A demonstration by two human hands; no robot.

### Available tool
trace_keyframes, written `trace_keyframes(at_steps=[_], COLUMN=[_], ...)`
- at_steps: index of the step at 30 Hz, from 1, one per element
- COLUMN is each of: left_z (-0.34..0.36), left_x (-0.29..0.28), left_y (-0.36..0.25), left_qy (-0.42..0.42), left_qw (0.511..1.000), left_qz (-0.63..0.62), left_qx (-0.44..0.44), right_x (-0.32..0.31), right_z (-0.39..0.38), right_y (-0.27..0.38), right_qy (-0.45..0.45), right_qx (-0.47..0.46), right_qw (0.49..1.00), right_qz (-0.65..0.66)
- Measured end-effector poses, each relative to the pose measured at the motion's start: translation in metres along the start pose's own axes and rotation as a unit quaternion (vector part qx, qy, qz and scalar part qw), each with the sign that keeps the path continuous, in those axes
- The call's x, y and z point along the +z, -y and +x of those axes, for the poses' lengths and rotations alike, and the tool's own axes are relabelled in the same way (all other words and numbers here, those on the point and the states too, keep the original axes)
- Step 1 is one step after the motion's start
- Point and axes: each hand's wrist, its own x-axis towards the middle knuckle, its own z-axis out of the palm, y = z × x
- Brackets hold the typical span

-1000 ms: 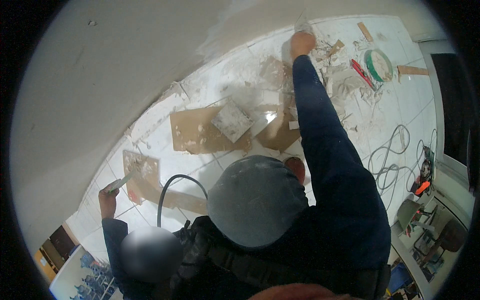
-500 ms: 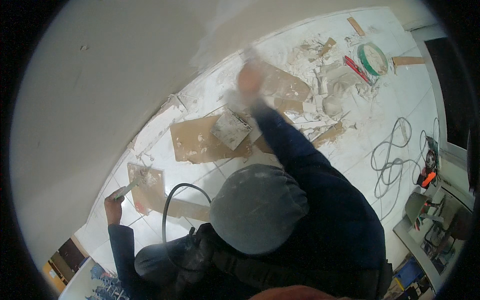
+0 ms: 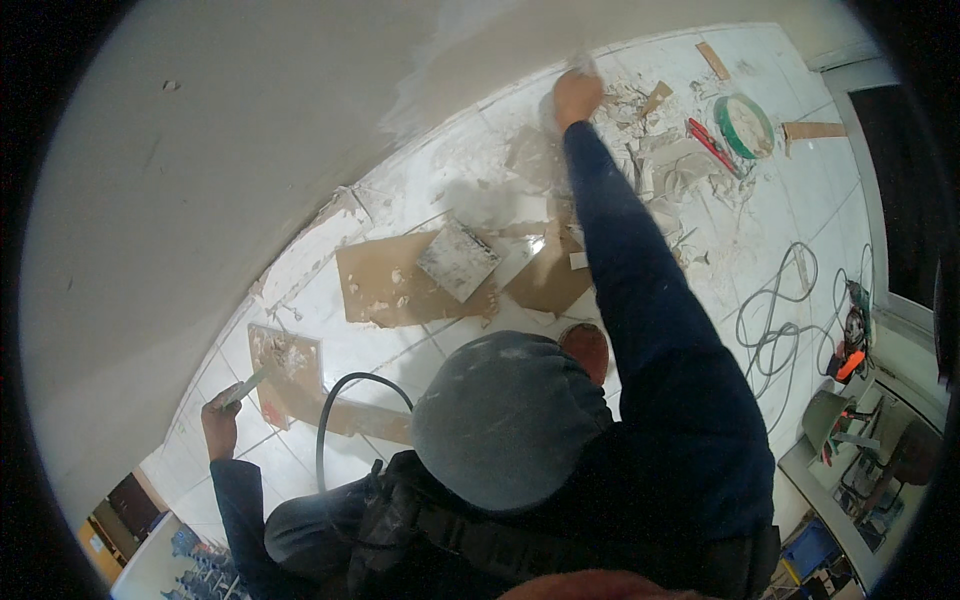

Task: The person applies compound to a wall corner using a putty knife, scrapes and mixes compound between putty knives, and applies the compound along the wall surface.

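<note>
My right hand [image 3: 577,98] is at the far end of my outstretched arm, low against the foot of the wall [image 3: 260,160]. Its fingers are closed, with a blurred greyish shape at their far side that I cannot make out. At the left, my left hand [image 3: 220,425] grips a putty knife [image 3: 246,386] with a pale, flat, slightly greenish body. The tip of that knife reaches over the edge of a brown board [image 3: 305,375] bearing wet-looking plaster. Between my hands lie a wide brown cardboard sheet [image 3: 375,285] and a square, plaster-smeared plate [image 3: 460,260] on it.
Broken plaster scraps [image 3: 680,160] litter the white tiles right of my right hand. Beyond them are a red tool [image 3: 712,148] and a green round tub [image 3: 745,127] of white material. A grey cable [image 3: 780,330] coils at the right. My bent grey knee [image 3: 510,420] and brown shoe [image 3: 585,350] are near.
My right hand has swept farther away and to the right, up to the wall's foot, straightening the arm. A brown shoe now shows beside my knee. The left hand still holds the putty knife.
</note>
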Motion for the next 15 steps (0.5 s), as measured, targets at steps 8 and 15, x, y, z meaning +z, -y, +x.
trace_keyframes(at_steps=[8, 15], left_z=[0.004, 0.001], left_x=[0.005, 0.007], left_y=[-0.014, -0.018], left_qy=[0.008, -0.001], left_qw=[1.0, 1.0], left_qz=[0.014, -0.001], left_qx=[0.014, -0.006], right_x=[0.012, 0.001], right_z=[-0.186, -0.221], right_y=[0.127, 0.117], right_qy=[0.131, 0.207], right_qx=[0.059, -0.024], right_qw=[0.984, 0.977], right_qz=[0.11, 0.047])
